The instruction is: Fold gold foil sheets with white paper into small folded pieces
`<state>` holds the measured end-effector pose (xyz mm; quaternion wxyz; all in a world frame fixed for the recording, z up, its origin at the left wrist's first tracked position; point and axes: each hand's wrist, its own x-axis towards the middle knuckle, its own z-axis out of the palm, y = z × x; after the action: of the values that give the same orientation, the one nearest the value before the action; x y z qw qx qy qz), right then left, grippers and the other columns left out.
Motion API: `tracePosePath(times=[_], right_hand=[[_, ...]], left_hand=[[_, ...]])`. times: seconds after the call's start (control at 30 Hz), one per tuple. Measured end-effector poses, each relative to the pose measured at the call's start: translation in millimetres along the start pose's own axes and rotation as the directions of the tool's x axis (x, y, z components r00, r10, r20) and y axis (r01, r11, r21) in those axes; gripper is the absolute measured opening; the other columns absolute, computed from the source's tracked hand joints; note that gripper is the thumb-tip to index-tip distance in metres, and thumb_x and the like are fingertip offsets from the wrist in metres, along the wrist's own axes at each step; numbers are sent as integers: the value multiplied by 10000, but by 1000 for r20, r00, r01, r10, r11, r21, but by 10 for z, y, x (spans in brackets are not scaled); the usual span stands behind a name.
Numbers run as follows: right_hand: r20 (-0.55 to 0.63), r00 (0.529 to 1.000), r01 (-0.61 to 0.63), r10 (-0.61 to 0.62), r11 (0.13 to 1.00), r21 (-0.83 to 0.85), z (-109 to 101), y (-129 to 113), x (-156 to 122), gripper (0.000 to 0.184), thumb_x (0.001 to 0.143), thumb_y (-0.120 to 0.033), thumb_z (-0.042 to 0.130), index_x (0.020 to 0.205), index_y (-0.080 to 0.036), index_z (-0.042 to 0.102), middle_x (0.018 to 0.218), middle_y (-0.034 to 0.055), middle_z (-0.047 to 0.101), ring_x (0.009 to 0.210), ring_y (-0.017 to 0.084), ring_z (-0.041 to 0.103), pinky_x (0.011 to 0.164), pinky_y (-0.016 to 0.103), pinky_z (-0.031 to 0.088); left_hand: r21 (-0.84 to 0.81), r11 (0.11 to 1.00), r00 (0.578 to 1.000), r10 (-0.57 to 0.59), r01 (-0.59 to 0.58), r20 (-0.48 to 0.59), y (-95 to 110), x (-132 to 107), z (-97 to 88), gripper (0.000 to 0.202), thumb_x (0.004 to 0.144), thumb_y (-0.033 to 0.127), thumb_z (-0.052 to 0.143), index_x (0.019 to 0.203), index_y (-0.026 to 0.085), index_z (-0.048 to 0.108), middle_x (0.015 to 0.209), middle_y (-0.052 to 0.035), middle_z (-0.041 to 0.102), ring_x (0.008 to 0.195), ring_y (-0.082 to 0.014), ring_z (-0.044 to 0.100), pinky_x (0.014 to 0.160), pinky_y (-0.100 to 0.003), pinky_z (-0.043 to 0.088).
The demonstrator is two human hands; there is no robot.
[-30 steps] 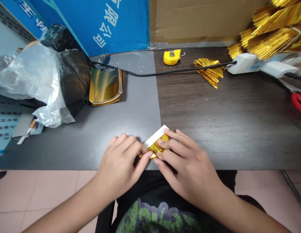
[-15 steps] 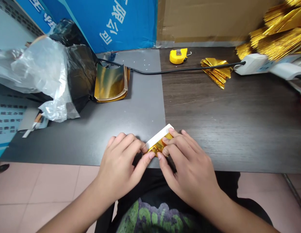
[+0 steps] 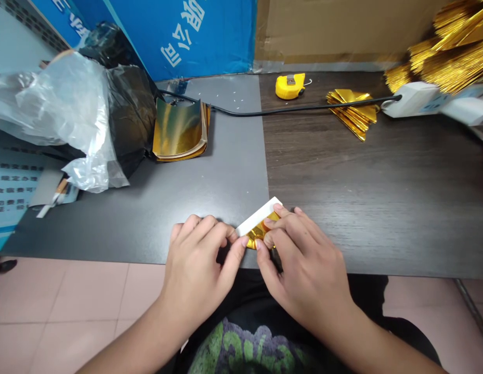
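Folded gold foil (image 3: 259, 234), left grip (image 3: 198, 265), right grip (image 3: 303, 270), both pinching it, white characters (image 3: 183, 31) on blue board (image 3: 225, 47)

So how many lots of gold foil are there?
4: a folded piece between left hand and right hand, a pad on the grey mat, a fanned stack on the wood, fringed bundles top right; more may be hidden.
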<state>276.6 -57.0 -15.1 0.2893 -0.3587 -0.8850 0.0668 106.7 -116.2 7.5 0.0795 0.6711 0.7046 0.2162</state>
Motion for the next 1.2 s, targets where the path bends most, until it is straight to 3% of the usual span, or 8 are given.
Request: tracePosePath(times=[0.87, 1.03, 1.2], right_hand=[[24, 999, -37, 35, 998, 53, 0, 11, 1, 106, 930, -194, 573, 824, -200, 569, 996, 117, 721, 1102, 300, 701, 1033, 509, 549], [49, 998, -40, 36, 996, 82, -21, 27, -11, 82, 954, -184, 581, 954, -192, 663, 999, 96, 711, 1153, 303, 680, 1054, 534, 529], [48, 999, 9, -11, 999, 51, -53, 45, -37, 200, 968, -176, 601, 1101, -244, 735, 1004, 67, 694, 1219, 309, 657, 1044, 560, 536]], left_hand=[[67, 994, 996, -87, 85, 19, 50, -13, 27, 240, 959, 341, 574, 766, 203, 549, 730, 0, 611, 744, -187, 450, 704, -360, 269], [86, 989, 991, -126, 122, 43, 42, -34, 23, 223, 969, 395, 556, 852, 205, 548, 743, 3, 576, 760, -190, 455, 729, -353, 268], [135, 973, 981, -193, 186, 35, 57, -57, 32, 230, 962, 455, 565, 992, 227, 570, 840, -4, 581, 820, -206, 482, 782, -365, 277]])
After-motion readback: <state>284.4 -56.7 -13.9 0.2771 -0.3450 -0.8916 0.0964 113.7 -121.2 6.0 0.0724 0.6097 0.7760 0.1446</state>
